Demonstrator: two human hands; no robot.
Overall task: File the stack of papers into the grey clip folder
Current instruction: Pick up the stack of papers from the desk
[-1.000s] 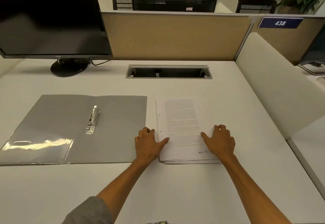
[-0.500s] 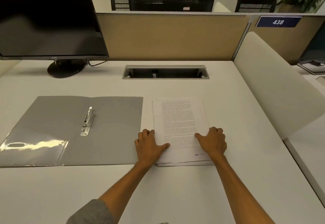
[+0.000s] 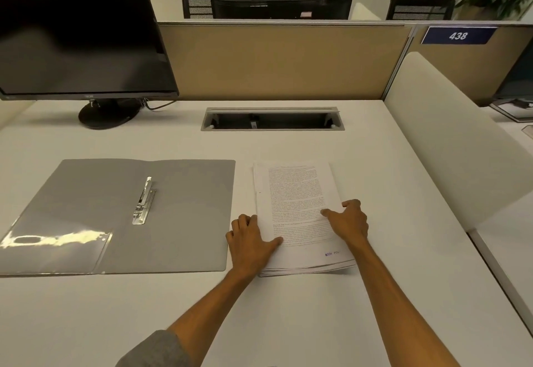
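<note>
Where the matte white surface (image 3: pixel 288 323) spreads smooth and bare toward the near edge, a stack of papers (image 3: pixel 297 211) lies flat, a thick rectangular block of white sheets whose near edge shows slightly fanned layers. The top sheet carries dense printed text and a small blue mark near its near right corner. Just left of it, with a narrow strip of surface between, the grey clip folder (image 3: pixel 178 216) lies open, its two thin matte panels flat and meeting at a crease. A shiny metal clip (image 3: pixel 143 201) sits along that crease, and a glossy clear pocket (image 3: pixel 54 247) covers the near left corner, catching the light.

The left hand (image 3: pixel 251 242) rests on the stack's left edge, fingers curled down beside the sheets and thumb lying across the top page. The right hand (image 3: pixel 349 219) rests on the right edge, thumb on the page, fingers bent over the side. Both hands are loosely spread and pressed against the stack; neither lifts it.

Far left stands a black monitor (image 3: pixel 80 29) on a round base, well apart from the folder. A rectangular cable tray (image 3: pixel 272 118) is cut into the far surface before a tan fabric partition (image 3: pixel 274 61). A smooth cream divider (image 3: pixel 450 141) borders the right side, leaving open surface beside the stack.
</note>
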